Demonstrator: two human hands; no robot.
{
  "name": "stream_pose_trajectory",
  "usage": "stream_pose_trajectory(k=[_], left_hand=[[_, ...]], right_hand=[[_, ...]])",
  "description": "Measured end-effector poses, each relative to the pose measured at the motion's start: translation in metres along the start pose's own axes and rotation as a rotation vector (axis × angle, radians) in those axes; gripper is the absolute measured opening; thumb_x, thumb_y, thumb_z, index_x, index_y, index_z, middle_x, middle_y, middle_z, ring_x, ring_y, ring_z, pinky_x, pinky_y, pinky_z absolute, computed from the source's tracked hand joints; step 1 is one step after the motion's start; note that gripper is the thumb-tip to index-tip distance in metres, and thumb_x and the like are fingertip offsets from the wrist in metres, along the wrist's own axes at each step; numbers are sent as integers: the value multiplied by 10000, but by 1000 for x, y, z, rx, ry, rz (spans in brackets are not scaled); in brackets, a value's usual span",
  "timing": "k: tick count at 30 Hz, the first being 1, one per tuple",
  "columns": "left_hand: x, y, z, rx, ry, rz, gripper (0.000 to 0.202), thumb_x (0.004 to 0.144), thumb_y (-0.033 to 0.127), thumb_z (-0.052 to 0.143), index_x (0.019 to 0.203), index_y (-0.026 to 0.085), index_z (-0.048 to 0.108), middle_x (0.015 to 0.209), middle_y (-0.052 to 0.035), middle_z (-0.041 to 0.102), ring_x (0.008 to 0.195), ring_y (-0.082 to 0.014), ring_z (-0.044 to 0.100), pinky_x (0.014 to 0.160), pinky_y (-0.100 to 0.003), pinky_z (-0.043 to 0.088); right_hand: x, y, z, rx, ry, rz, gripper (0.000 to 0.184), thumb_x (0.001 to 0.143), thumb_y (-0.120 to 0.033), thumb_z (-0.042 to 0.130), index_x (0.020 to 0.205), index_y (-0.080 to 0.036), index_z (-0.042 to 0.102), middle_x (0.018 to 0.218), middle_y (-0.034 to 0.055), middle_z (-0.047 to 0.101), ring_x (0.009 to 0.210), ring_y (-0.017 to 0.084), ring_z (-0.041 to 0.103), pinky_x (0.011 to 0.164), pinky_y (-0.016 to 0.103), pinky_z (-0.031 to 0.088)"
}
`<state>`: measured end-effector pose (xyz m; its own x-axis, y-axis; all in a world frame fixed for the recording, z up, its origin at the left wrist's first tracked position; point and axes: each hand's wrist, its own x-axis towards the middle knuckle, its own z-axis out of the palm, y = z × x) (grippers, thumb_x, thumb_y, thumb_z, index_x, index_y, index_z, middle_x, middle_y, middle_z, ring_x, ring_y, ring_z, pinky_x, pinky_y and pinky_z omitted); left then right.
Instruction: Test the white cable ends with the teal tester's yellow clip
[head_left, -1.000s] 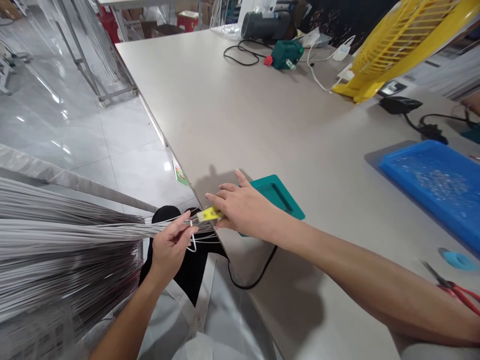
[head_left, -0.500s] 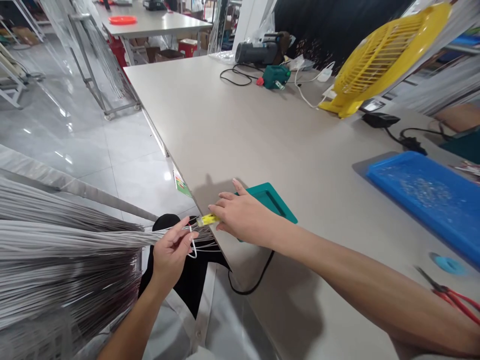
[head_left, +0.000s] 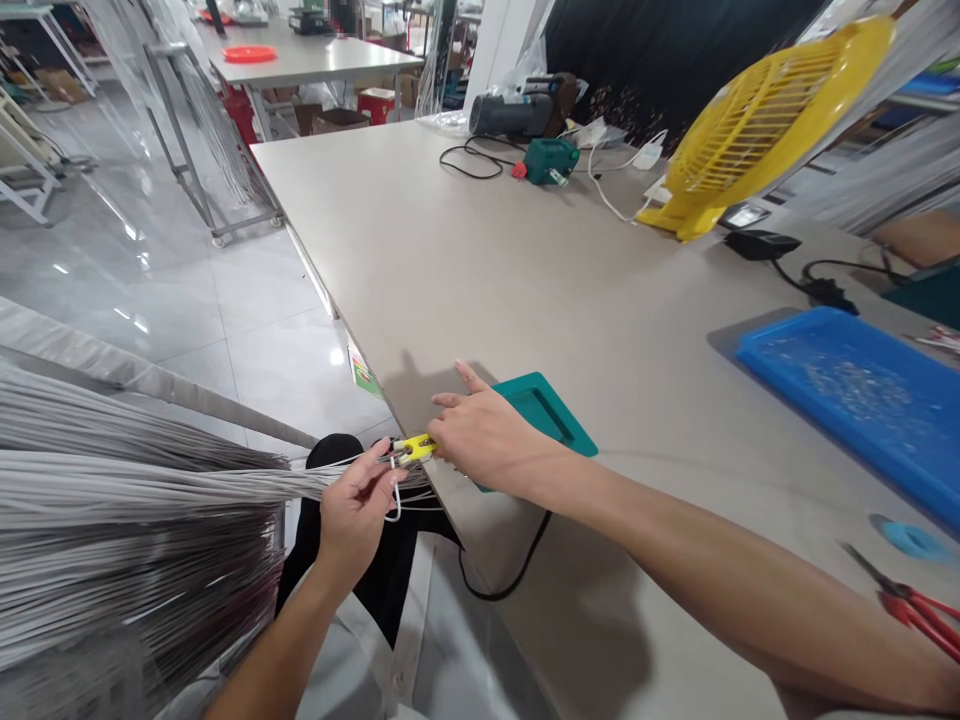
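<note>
My left hand (head_left: 354,520) pinches the end of a white wire (head_left: 397,500) between thumb and fingers. The wire's short bent length hangs below the fingertips. Touching or nearly touching it at the fingertips is a small yellow tool (head_left: 417,447) with a metal end, like a wire stripper. My right hand (head_left: 491,437) grips this tool between thumb and fingers, with the index finger raised. Its palm side is hidden. A teal tray-like piece (head_left: 559,410) lies partly under the right hand. A long bundle of grey-white wires (head_left: 187,487) runs in from the left beneath my left hand.
On the table (head_left: 420,260) lie a blue tray (head_left: 862,385) with small clear pieces, red-handled scissors or pliers (head_left: 919,615) and a light-blue ring (head_left: 911,540). A yellow fan (head_left: 757,125) and a green device (head_left: 551,160) stand farther back. A black cable (head_left: 502,595) loops over the near edge.
My left hand has moved slightly right, bringing the wire to the metal end of the yellow tool. The tool, blurred before, now shows clearly. The view has shifted slightly.
</note>
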<state>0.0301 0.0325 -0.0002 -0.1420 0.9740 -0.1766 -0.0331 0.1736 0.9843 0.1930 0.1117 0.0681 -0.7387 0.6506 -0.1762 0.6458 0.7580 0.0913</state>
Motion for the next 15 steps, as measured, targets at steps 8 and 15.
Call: stream_pose_trajectory(k=[8, 15], left_hand=[[4, -2, 1, 74, -31, -25, 417, 712, 283, 671, 1106, 152, 632, 785, -48, 707, 610, -149, 605, 524, -235, 511], [2, -5, -6, 114, -26, 6, 405, 732, 290, 658, 1119, 174, 626, 787, -37, 687, 572, -127, 567, 514, -223, 489]], right_hand=[[-5, -3, -1, 25, 18, 49, 270, 750, -364, 646, 871, -122, 645, 821, 105, 683, 1048, 289, 525, 1015, 584, 152], [-11, -5, 10, 69, 90, 89, 593, 730, -388, 667, 1214, -96, 490, 973, 127, 660, 1107, 293, 490, 1020, 552, 196]])
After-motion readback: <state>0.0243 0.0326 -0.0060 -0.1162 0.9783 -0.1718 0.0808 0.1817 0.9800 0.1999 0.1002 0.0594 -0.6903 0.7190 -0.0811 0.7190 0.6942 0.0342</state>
